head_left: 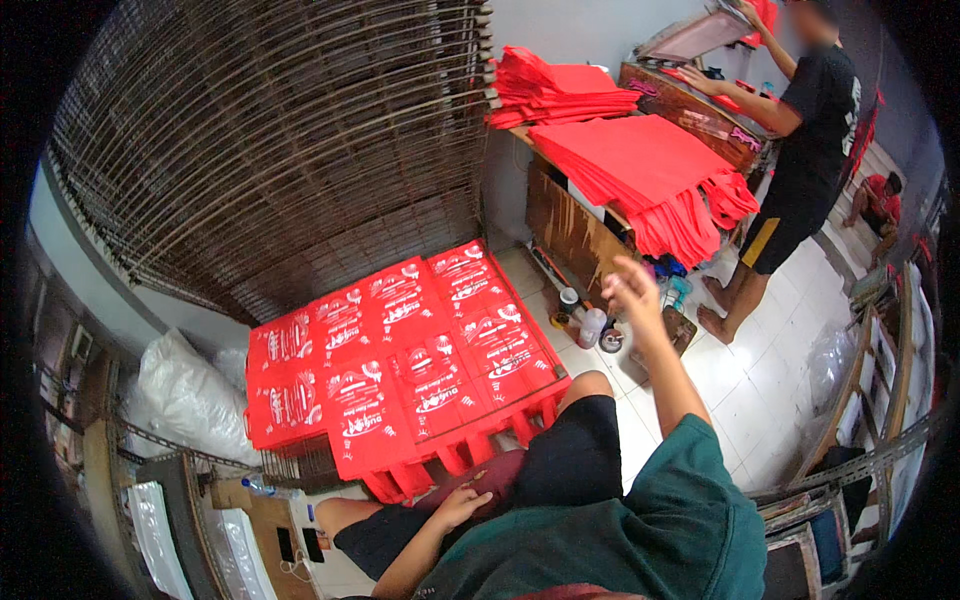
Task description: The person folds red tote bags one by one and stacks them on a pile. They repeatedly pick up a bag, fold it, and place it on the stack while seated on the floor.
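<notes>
Red printed bags (405, 365) are spread flat across a wire rack, rows of them side by side and overlapping at the edges, each showing a white print face up. Their red handles hang over the near edge, down by the person's knee. The left hand (462, 505) rests low, just beside those dangling handles and the nearest bag's corner. The right hand (632, 290) is raised with fingers spread, off to the right of the sheet of bags, holding nothing.

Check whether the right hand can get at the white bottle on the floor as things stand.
Probably yes. The right hand is raised, open and empty, just above the white bottle, and nothing lies between them.
</notes>
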`<state>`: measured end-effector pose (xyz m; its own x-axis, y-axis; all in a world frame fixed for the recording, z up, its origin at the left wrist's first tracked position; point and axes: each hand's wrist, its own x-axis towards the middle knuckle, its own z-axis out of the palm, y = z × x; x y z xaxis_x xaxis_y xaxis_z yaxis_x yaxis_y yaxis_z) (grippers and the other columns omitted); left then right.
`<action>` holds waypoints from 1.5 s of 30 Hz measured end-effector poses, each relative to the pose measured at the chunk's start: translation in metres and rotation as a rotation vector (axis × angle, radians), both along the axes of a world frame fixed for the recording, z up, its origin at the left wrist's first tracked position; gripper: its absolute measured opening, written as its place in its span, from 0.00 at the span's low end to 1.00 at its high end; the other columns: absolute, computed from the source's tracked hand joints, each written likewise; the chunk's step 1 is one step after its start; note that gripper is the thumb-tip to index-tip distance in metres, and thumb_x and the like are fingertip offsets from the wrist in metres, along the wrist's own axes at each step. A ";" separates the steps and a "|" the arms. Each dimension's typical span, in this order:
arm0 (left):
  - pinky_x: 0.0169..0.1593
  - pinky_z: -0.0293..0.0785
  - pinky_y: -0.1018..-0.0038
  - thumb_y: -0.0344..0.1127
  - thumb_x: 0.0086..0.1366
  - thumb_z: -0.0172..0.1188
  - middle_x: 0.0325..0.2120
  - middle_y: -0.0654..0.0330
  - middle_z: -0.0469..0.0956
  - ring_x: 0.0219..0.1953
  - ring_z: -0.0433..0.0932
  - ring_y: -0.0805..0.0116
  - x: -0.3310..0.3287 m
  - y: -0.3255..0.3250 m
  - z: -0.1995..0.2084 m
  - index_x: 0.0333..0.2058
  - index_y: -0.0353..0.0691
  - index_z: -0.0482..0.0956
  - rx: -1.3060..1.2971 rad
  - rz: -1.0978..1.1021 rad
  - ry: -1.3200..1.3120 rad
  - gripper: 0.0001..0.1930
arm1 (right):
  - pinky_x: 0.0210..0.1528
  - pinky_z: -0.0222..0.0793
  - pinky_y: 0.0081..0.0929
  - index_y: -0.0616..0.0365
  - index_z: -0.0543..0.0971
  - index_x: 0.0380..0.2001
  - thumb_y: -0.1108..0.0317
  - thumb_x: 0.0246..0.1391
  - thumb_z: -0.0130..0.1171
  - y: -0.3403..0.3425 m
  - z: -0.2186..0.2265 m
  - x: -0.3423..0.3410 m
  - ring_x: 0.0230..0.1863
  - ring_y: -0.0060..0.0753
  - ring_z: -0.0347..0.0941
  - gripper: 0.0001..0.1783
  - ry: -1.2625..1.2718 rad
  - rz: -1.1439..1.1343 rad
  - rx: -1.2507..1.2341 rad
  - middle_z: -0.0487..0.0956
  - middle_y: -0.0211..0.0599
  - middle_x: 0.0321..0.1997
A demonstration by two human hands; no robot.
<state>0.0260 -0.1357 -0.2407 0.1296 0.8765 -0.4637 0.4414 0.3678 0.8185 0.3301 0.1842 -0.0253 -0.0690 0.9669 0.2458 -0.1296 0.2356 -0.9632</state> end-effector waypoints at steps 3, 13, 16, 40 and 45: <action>0.29 0.64 0.72 0.54 0.60 0.56 0.24 0.59 0.73 0.25 0.68 0.72 0.004 0.002 0.020 0.15 0.35 0.69 -0.124 0.088 -0.006 0.27 | 0.29 0.67 0.15 0.56 0.68 0.54 0.72 0.53 0.56 0.035 0.030 0.040 0.31 0.20 0.73 0.23 0.182 -0.151 0.034 0.75 0.32 0.37; 0.27 0.63 0.78 0.56 0.58 0.59 0.19 0.66 0.69 0.23 0.67 0.75 0.001 0.001 0.010 0.19 0.40 0.71 -0.229 0.169 -0.076 0.24 | 0.62 0.57 0.46 0.67 0.49 0.62 0.40 0.52 0.51 0.206 0.072 0.161 0.63 0.50 0.58 0.48 0.733 -0.216 -0.105 0.57 0.57 0.63; 0.27 0.62 0.79 0.56 0.58 0.59 0.19 0.66 0.69 0.23 0.67 0.76 0.000 0.002 0.010 0.21 0.40 0.72 -0.318 0.225 -0.106 0.23 | 0.63 0.55 0.49 0.69 0.45 0.62 0.35 0.50 0.51 0.238 0.076 0.167 0.65 0.56 0.53 0.54 0.990 -0.175 -0.200 0.52 0.63 0.65; 0.43 0.71 0.77 0.37 0.64 0.55 0.45 0.60 0.74 0.44 0.73 0.75 0.101 0.223 0.281 0.61 0.34 0.54 0.564 0.251 -1.058 0.31 | 0.62 0.53 0.34 0.66 0.61 0.57 0.48 0.64 0.35 -0.091 0.038 -0.119 0.59 0.38 0.63 0.31 0.644 -0.141 0.059 0.68 0.46 0.57; 0.44 0.71 0.80 0.27 0.62 0.55 0.42 0.61 0.76 0.41 0.74 0.78 0.068 0.183 0.276 0.57 0.34 0.63 0.531 0.343 -0.929 0.24 | 0.62 0.52 0.36 0.65 0.61 0.57 0.47 0.64 0.33 -0.119 0.014 -0.141 0.59 0.41 0.62 0.32 0.415 -0.009 0.136 0.68 0.46 0.57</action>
